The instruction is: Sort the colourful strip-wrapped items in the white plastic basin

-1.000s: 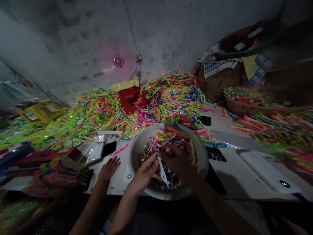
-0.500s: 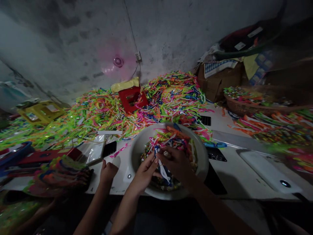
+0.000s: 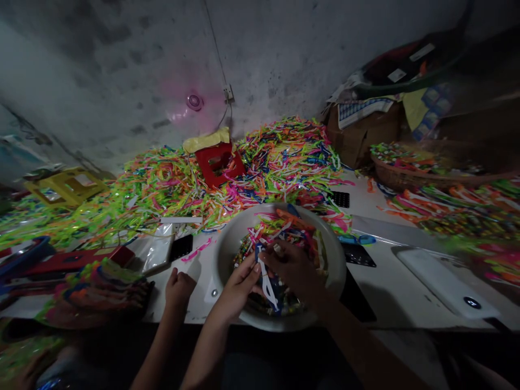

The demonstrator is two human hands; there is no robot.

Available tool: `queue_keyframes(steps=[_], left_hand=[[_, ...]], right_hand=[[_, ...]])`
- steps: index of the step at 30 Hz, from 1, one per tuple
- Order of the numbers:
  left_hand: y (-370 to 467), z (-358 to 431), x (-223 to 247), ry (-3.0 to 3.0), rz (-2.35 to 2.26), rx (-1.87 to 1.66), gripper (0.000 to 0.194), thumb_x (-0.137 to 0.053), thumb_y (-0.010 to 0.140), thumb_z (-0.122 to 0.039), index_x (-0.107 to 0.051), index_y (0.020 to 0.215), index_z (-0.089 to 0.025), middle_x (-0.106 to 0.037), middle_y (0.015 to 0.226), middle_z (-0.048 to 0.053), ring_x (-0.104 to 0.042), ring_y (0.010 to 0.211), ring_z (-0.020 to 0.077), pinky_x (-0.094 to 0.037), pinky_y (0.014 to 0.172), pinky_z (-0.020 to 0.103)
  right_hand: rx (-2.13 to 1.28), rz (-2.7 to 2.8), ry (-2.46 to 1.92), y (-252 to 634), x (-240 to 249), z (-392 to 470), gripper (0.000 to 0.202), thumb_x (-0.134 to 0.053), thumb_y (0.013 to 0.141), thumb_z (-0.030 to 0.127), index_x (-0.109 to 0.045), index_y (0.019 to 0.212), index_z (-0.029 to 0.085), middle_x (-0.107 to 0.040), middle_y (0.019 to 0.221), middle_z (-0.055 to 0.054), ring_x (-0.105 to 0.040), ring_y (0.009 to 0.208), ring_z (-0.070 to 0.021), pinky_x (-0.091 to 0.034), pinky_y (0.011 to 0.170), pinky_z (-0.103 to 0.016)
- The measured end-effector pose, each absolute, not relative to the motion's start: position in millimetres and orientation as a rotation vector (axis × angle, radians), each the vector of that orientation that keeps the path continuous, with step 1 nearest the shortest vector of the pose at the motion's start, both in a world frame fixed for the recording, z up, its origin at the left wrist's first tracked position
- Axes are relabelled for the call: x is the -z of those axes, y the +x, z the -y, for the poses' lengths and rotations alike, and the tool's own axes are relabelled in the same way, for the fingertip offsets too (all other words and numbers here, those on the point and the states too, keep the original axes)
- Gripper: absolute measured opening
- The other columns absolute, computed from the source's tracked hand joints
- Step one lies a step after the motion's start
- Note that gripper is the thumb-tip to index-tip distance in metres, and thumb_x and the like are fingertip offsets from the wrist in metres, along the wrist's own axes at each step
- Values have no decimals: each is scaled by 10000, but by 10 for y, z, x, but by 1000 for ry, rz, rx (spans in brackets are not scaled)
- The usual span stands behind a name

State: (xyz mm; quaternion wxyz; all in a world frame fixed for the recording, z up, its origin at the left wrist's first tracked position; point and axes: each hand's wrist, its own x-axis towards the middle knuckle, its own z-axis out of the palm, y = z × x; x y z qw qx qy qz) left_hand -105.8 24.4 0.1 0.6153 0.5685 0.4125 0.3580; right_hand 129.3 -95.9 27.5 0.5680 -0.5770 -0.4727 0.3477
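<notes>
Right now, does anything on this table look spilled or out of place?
A pink piece lies on the bare tabletop left of the basin, off the colourful heap, perhaps strayed. The red plastic frame also looks odd, sitting askew amid the heap.

Dim light leaves the wall (image 3: 276, 59) a dull grey at twelve o'clock and the bottom edge near six almost black. Shadow darkens the right hand (image 3: 294, 265) and falls over the tabletop (image 3: 390, 290) at four, while the plastic pack (image 3: 159, 250) at eight shows pale glare. The fan (image 3: 195, 102) between ten and eleven smears into pink haze; the strips (image 3: 479, 222) at three look blurred and stretched.
</notes>
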Motion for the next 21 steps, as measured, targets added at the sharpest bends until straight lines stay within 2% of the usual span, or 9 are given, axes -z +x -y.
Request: queue_keyframes(steps=[7,11,15,21], left_hand=[[-907,-122,-120,1335,-941,-834,597,-370,707,-727,-634,1019,-293,-591,522,35,-586,680,213,-436,540,304],[-412,252,-193,1392,-867,-747,511,-475,718,-645,-626,1060,-296,-658,657,34,-594,744,217,-450,563,296],[-74,514,-183,1411,-813,-685,564,-623,679,-519,-576,1151,-215,-663,742,43,-591,733,187,-438,587,252],[-56,537,-228,1421,-658,-588,498,-566,779,-403,-512,1219,-179,-612,710,19,-498,581,93,-349,505,175]], right_hand=[[-867,1074,-1262,1381,-270,903,349,-663,648,310,-523,948,199,-509,632,61,-451,545,-90,-380,509,-197],[-895,1121,-1209,1404,-239,889,258,-644,658,266,-588,896,183,-492,614,58,-439,550,-87,-371,509,-196],[-981,1062,-1143,1407,-237,901,253,-657,668,313,-631,880,177,-550,652,39,-497,596,-99,-403,558,-213],[-960,997,-1183,1403,-306,927,227,-684,639,310,-660,816,171,-600,685,19,-543,656,-121,-429,620,-240]])
